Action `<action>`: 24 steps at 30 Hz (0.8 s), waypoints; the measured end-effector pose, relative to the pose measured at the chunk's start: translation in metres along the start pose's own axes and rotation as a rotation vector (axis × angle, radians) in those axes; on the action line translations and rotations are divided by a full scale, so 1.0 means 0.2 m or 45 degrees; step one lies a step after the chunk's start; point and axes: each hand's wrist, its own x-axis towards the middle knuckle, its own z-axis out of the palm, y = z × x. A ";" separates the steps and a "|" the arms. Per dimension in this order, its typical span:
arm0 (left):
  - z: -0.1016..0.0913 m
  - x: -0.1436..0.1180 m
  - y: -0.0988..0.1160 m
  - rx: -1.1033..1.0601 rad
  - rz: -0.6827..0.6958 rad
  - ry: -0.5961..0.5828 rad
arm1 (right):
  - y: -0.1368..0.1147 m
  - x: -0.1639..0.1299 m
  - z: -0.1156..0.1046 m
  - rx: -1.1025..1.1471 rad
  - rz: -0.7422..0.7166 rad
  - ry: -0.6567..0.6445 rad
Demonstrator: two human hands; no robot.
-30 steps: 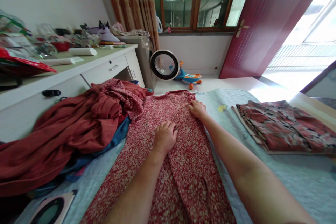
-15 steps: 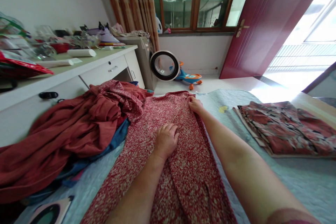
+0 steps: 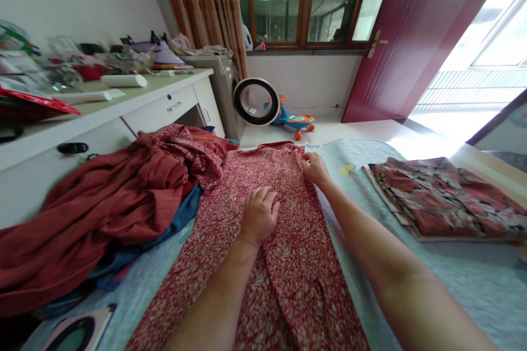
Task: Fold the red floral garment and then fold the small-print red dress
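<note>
A red dress (image 3: 230,219) with a small pale speckled pattern lies spread out on a light blue quilted cover (image 3: 354,181). My left hand (image 3: 260,214) rests on the middle of the dress, fingers slightly bent and lying on the cloth, so it is open. At the garment's upper right edge is my right hand (image 3: 316,169). Its thumb and fingers are curved with a small gap between them, and no cloth shows in that gap. One sleeve of the dress lies over the clothes heap on the left.
On the left is a heap of rust-red and blue clothes (image 3: 123,203). A folded floral garment (image 3: 448,197) lies to the right. A pink tablet-like object (image 3: 96,321) sits at lower left. Beyond the cover are a cluttered counter (image 3: 164,85), a washing machine with its door (image 3: 256,101) open, and a ride-on toy (image 3: 294,119).
My right hand has shifted slightly right, off the dress edge it was gripping, and its fingers have loosened. My left hand stays on the cloth, almost unmoved.
</note>
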 end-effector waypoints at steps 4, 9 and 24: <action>-0.01 0.00 0.01 -0.031 0.062 -0.094 | 0.01 -0.12 -0.05 -0.041 -0.081 -0.125; 0.01 -0.01 0.00 -0.066 0.074 -0.211 | 0.02 -0.28 -0.14 -0.086 -0.098 -0.150; 0.03 -0.03 0.00 0.042 0.151 -0.096 | -0.01 -1.03 -0.36 0.035 -0.332 -0.163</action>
